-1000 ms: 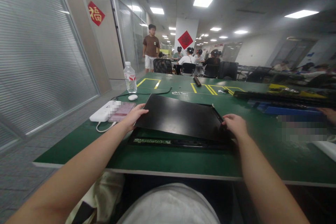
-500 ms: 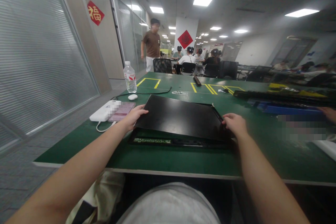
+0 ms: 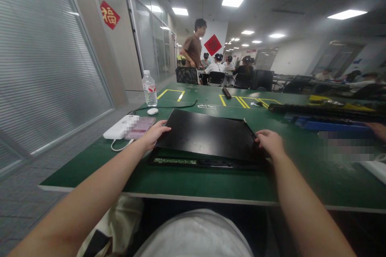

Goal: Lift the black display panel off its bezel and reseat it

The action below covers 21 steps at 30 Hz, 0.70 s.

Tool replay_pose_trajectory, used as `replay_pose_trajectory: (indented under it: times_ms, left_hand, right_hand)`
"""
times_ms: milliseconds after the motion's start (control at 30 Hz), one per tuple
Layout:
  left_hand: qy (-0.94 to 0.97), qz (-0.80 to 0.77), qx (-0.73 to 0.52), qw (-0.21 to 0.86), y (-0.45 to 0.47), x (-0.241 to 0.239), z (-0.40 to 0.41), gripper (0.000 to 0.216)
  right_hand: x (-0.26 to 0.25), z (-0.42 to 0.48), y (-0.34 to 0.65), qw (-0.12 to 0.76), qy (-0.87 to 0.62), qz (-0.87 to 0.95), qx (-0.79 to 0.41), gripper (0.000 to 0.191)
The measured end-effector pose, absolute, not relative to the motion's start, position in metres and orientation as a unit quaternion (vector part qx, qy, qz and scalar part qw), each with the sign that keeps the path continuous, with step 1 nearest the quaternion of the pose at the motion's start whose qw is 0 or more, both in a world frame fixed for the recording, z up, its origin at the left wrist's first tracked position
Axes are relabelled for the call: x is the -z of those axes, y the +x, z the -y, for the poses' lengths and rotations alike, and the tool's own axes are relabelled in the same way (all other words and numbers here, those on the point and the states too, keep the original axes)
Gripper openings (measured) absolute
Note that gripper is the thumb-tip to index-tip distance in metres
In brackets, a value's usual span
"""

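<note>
A flat, glossy black panel [image 3: 205,133], like a display screen, is tilted above the green table, its near edge raised. My left hand [image 3: 155,134] is closed on its left edge, thumb on top. At the right side, my right hand [image 3: 269,142] pinches the edge where the panel meets a thin black frame [image 3: 250,130]; whether the frame is also in its grip, I cannot tell. Beneath the near edge, a narrow green circuit board [image 3: 175,162] shows in a black strip lying on the table. The undersides of both grips are hidden.
Left on the green table [image 3: 193,186] are a white power bank [image 3: 119,127], a phone [image 3: 141,127], a white case [image 3: 152,111], a cable and a water bottle [image 3: 150,89]. A blue object [image 3: 334,123] and another person's hand [image 3: 376,130] are at the right.
The person in the brown shirt in the background has moved to the right. My hands and the black panel have hardly moved.
</note>
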<state>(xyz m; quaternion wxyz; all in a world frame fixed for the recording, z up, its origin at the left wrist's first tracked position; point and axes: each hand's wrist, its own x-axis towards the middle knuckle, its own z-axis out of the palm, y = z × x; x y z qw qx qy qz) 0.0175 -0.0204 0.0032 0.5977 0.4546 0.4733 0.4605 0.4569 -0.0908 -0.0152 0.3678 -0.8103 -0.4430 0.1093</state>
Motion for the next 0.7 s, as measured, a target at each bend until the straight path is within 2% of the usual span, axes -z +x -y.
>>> replay_pose_trajectory:
  times_ms: [700]
  left_hand:
    - [0.439, -0.497, -0.469, 0.583, 0.0227, -0.011, 0.0285, 0.044]
  right_hand:
    - [0.0173, 0.0885, 0.459, 0.372, -0.809, 0.44, -0.119, 0.028]
